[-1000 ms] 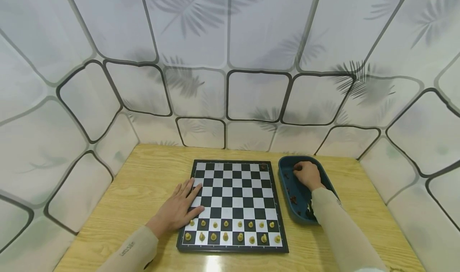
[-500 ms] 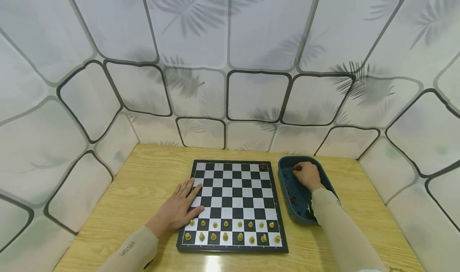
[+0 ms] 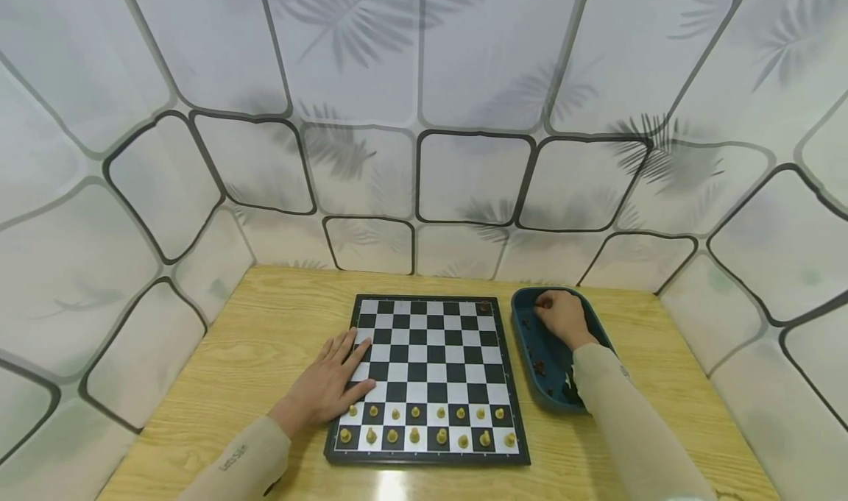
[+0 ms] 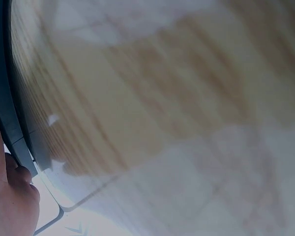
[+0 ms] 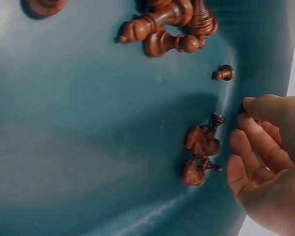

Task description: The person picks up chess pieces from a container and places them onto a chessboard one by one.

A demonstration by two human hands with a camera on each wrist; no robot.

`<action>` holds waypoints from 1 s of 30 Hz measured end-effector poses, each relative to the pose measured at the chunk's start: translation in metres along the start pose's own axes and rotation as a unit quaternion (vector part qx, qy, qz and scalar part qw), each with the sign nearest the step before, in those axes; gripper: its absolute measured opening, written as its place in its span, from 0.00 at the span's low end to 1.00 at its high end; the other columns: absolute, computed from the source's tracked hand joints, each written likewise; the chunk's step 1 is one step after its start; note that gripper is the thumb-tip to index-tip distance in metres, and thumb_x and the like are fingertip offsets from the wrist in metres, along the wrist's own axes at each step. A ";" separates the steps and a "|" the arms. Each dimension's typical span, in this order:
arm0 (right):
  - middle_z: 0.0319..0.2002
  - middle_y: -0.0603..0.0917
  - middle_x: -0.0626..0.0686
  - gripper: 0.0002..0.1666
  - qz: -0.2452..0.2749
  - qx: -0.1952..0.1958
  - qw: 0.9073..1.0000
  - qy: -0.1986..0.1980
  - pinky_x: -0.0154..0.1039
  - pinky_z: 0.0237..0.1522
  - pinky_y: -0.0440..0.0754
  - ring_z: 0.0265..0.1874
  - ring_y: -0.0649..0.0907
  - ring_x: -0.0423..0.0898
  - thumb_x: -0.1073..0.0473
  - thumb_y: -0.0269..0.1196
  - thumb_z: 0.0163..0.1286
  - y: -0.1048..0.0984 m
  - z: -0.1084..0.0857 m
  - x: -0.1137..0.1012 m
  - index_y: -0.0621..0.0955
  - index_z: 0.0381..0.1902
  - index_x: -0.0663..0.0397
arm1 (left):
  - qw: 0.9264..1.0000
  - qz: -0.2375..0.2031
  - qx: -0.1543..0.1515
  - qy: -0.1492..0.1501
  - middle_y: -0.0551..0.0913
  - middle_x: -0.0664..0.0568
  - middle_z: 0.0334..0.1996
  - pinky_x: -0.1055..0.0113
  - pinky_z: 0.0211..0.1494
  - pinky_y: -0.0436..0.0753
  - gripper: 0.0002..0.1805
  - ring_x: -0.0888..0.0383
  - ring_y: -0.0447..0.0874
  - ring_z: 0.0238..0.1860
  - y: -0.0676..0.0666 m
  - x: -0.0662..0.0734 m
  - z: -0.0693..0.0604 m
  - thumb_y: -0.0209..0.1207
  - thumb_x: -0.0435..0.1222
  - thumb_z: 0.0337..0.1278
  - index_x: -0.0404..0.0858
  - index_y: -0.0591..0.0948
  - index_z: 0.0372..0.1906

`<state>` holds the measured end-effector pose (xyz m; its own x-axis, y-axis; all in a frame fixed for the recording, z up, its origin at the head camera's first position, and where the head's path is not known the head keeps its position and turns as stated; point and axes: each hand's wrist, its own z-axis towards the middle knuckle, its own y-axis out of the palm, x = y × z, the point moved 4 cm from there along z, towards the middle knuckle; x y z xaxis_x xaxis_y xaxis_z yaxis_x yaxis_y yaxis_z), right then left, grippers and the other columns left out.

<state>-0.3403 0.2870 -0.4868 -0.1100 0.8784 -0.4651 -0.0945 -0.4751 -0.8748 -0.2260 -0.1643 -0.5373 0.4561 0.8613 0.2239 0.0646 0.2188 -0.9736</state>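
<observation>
In the head view, a black-and-white chessboard (image 3: 427,352) lies on the table. My left hand (image 3: 326,383) rests on its left edge with fingers spread. Two rows of yellow chess pieces (image 3: 414,435) stand along the near side, and one dark brown piece (image 3: 485,307) is on the far right corner square. Over the far end of a blue tray (image 3: 538,396), my right hand (image 3: 562,315) pinches a small dark chess piece (image 5: 242,108) between thumb and index finger, mostly hidden by the fingers. Several brown chess pieces (image 5: 201,142) lie in the tray.
The tray stands close to the board's right side, its wall raised around the pieces. More brown pieces (image 5: 167,17) are heaped at another part of it. A patterned curtain (image 3: 371,177) encloses the wooden table (image 3: 285,302) at the back and sides.
My right hand has shifted slightly toward the far end of the tray, with its fingers lifted a little. The left hand and the pieces on the board stay as they were.
</observation>
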 end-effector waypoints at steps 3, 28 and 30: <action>0.42 0.89 0.67 0.11 0.003 0.010 1.000 0.000 0.60 0.46 0.85 0.40 0.86 0.62 0.64 0.66 0.71 -0.001 0.001 -0.003 0.88 0.45 0.68 | 1.000 -0.001 -0.001 0.000 0.50 0.33 0.85 0.41 0.87 0.53 0.45 0.36 0.51 0.85 0.000 0.000 0.000 0.46 0.64 0.77 0.40 0.58 0.85; 0.48 0.89 0.68 0.17 0.061 0.054 0.996 -0.037 0.62 0.51 0.85 0.46 0.88 0.64 0.62 0.62 0.78 -0.016 0.012 -0.041 0.84 0.56 0.69 | 1.000 0.000 -0.004 0.000 0.50 0.34 0.85 0.40 0.87 0.53 0.46 0.36 0.50 0.85 0.002 -0.002 0.001 0.45 0.65 0.77 0.40 0.58 0.85; 0.46 0.89 0.68 0.16 0.071 0.058 0.995 -0.036 0.62 0.50 0.85 0.45 0.88 0.64 0.61 0.63 0.77 -0.016 0.013 -0.044 0.84 0.54 0.69 | 1.000 0.000 -0.005 -0.001 0.50 0.34 0.85 0.40 0.87 0.53 0.46 0.36 0.50 0.85 0.002 -0.002 0.001 0.45 0.65 0.77 0.40 0.58 0.85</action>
<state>-0.3469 0.2551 -0.4509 -0.2009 0.7976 -0.5687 -0.1868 -0.6011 -0.7770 -0.2273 -0.1648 -0.5395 0.4550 0.8618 0.2242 0.0731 0.2148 -0.9739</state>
